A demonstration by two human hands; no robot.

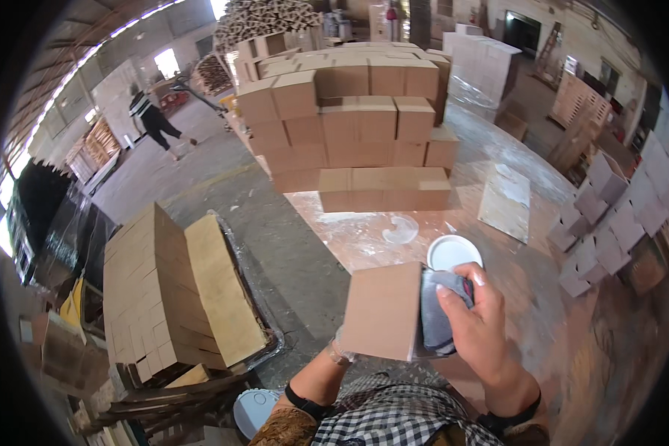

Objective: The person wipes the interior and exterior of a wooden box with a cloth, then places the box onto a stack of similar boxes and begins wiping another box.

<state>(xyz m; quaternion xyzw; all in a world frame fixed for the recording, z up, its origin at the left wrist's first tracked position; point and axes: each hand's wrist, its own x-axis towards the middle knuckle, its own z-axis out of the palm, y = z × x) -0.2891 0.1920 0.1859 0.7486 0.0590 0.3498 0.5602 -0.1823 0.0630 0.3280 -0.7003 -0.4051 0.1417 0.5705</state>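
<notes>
A brown cardboard box (383, 308) is held up in front of me, its broad flat face toward me. Only the wrist end of my left hand (340, 351) shows at the box's lower left; its fingers are hidden behind and under the box, which it supports. My right hand (481, 316) grips a bunched grey cloth (440, 316), pressed against the box's right side. Just beyond the cloth, a round white tub (455, 251) sits on the worktable (334, 234). Left of the tub, a translucent round disc (401, 229) lies on the white-smeared tabletop.
Stacked cardboard boxes (372, 152) fill the table's far part. A stained board (505, 202) lies right of them; more boxes (609, 223) stand at the right. Boxes on a pallet (152, 290) and a pale blue bucket (254, 410) are at left. A person (152, 123) walks far left.
</notes>
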